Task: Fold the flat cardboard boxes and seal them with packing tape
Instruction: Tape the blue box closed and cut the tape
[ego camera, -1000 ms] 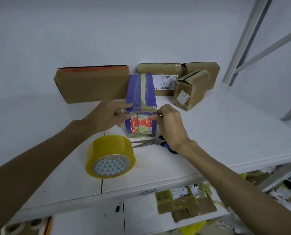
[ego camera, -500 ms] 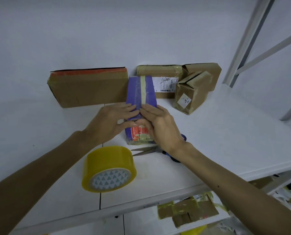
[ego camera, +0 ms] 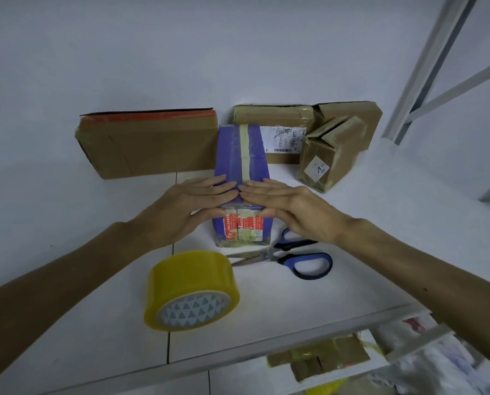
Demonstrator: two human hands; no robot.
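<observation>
Purple box [ego camera: 256, 163] at frame centre: left hand [ego camera: 198, 208] and right hand [ego camera: 292, 206] lie flat, gripping nothing, pressing its tape strip [ego camera: 245, 152]; better to smooth outward, bedding the edges.

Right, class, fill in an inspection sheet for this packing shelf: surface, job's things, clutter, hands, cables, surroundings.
Surface: white shelf, seam running front to back.
Job's things: purple box, taped along its top; tape roll in front of it; scissors by its near end.
Clutter: flat box, labelled box and small box at the wall.
Grippers: left hand and right hand flat, pressing the purple box's top.
Cables: nothing seen.
Surroundings: white wall, metal frame, cardboard on a lower shelf.
</observation>
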